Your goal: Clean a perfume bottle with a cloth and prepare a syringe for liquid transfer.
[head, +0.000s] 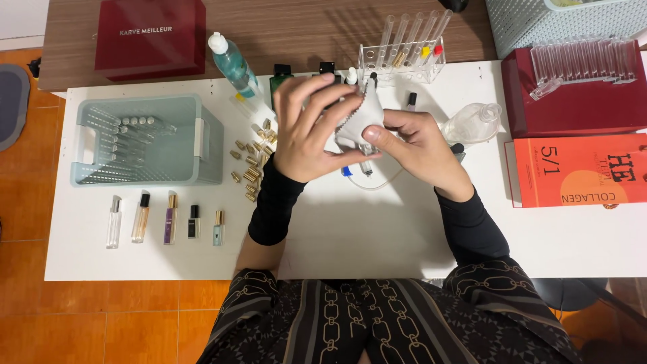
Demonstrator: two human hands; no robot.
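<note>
Both hands meet above the middle of the white table [350, 229], wrapped around a small white cloth [364, 118]. My left hand [306, 131] covers the cloth from the left with its fingers spread over the top. From the right, my right hand [418, 145] pinches the cloth with the thumb pressed on its lower edge. Whatever lies inside the cloth is hidden. Below the hands, a thin clear tube [377, 183] with a blue end piece [346, 171] rests on the table.
A pale blue basket [145, 138] with several glass vials sits left. Gold caps [251, 162] lie scattered beside it. Several small perfume bottles [168, 219] line the front left. A test tube rack [403, 57], teal bottle [232, 64], red box [579, 101] and orange box [579, 172] stand behind and right.
</note>
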